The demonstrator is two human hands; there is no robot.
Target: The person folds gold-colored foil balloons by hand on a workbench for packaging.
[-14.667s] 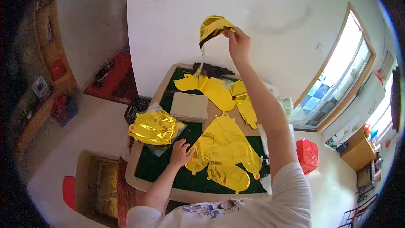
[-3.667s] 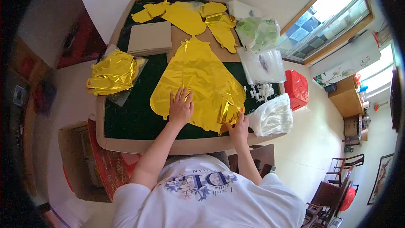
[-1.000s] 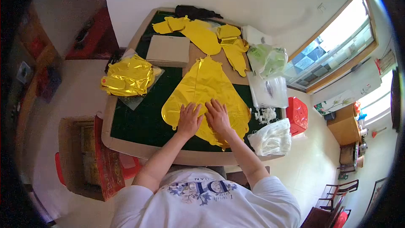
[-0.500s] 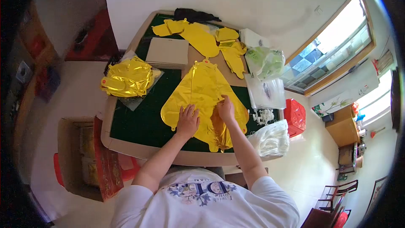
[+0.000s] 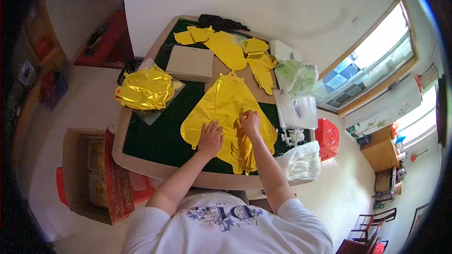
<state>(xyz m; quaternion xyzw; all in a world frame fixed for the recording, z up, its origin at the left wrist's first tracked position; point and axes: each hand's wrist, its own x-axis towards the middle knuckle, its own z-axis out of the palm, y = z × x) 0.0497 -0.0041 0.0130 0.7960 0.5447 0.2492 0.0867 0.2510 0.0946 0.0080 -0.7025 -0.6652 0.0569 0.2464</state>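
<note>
A large gold foil balloon (image 5: 202,117), flat and roughly bell-shaped, lies on the green tabletop in front of me. My left hand (image 5: 210,138) rests flat on its lower middle with the fingers spread. My right hand (image 5: 250,123) is closed in a pinch on the foil right of centre, where a fold runs down towards the near edge. The fingertips partly hide what they pinch. Beyond the top of this balloon lie more gold foil pieces (image 5: 227,51). A bundle of folded gold foil (image 5: 146,89) sits on a clear plastic sheet at the left.
A stack of grey cardboard (image 5: 189,62) lies at the back left, near a black cloth (image 5: 221,22). Clear plastic bags (image 5: 296,108), small white pieces (image 5: 293,136) and a white string bundle (image 5: 300,161) line the right side. A cardboard box (image 5: 80,174) stands left of the table.
My right hand has shifted slightly away from me and left, its fingers now pinched at the foil. The left hand stays flat on the balloon. The view has tilted slightly.
</note>
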